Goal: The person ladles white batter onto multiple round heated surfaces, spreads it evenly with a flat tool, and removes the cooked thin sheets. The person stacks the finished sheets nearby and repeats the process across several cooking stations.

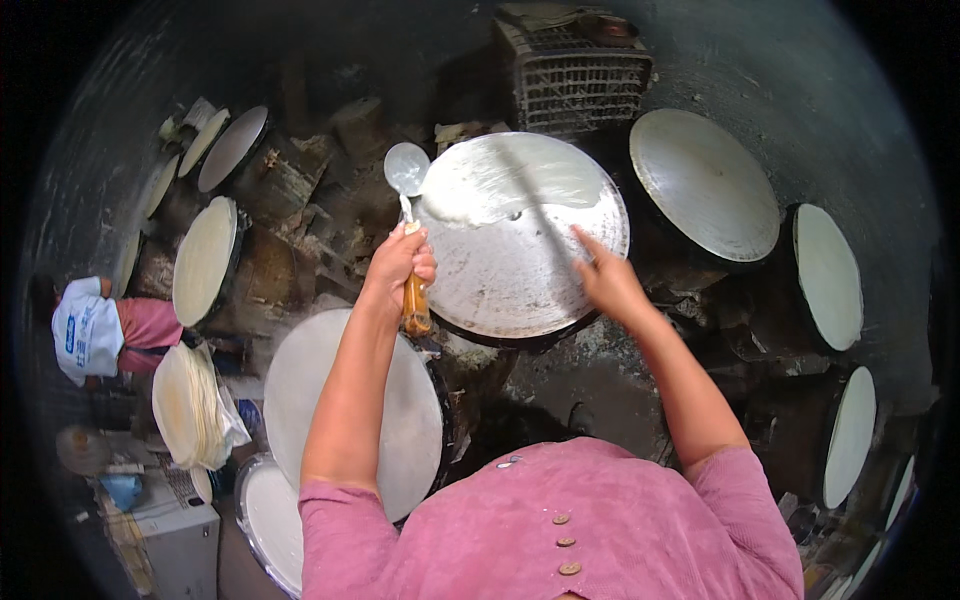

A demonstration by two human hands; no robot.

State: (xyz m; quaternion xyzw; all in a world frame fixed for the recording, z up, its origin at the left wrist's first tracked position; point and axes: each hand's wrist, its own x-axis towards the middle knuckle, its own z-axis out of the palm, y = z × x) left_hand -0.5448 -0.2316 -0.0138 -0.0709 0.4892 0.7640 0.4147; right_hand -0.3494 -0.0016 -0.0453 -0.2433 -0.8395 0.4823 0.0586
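Note:
My left hand [401, 266] grips the amber handle of a ladle [406, 169], whose round bowl is up beside the left edge of a large round griddle [495, 292]. White batter [480, 180] covers the far part of that griddle in a thin, uneven layer; bare metal shows on the near part. Over the griddle's right side, my right hand [611, 281] holds a long, thin spreader [536, 199], blurred, that slants up and left across the batter. The index finger points forward along the griddle. How the other fingers sit on the spreader is hard to tell.
More round griddles stand around, a bare one [705, 184] at right and a pale-covered one [352, 420] at left. A batter basin [274, 525] is lower left, below stacked flatbreads [187, 405]. Another person [90, 330] is far left. A crate [585, 82] stands behind.

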